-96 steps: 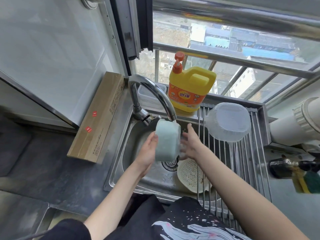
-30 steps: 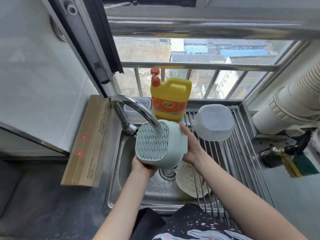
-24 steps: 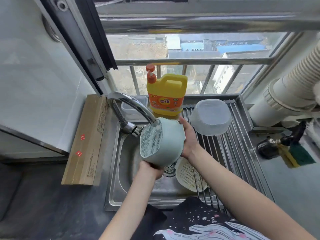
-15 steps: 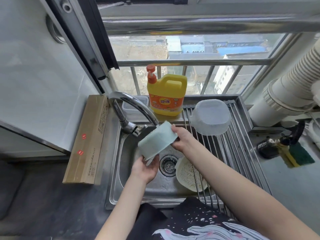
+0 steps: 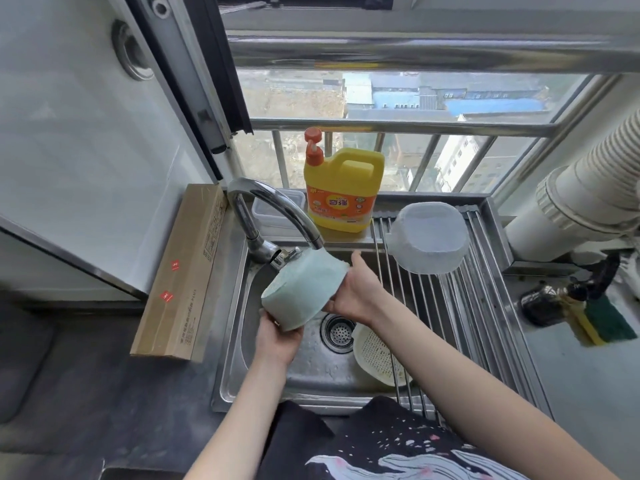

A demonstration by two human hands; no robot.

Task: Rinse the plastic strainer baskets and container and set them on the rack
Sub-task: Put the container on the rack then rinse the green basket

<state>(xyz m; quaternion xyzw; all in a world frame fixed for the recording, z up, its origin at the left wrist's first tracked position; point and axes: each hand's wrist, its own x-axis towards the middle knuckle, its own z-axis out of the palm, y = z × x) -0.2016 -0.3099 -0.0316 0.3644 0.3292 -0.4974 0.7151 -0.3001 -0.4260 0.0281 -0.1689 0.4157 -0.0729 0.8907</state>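
Both hands hold a pale green strainer basket tilted under the faucet spout, above the steel sink. My left hand grips its lower end from below. At its upper right side, my right hand grips the rim. A cream strainer basket lies in the sink's right part, partly under the rack. A clear plastic container sits upside down on the roll-up wire rack at the back.
A yellow detergent jug stands behind the sink beside a small clear box. A long cardboard box lies left of the sink. Right of the rack are a green sponge, a dark object and a white duct.
The green basket was turned from showing its perforated bottom to lying tilted under the spout, and lowered. My left hand shifted under its lower end; my right hand stayed on the rim.
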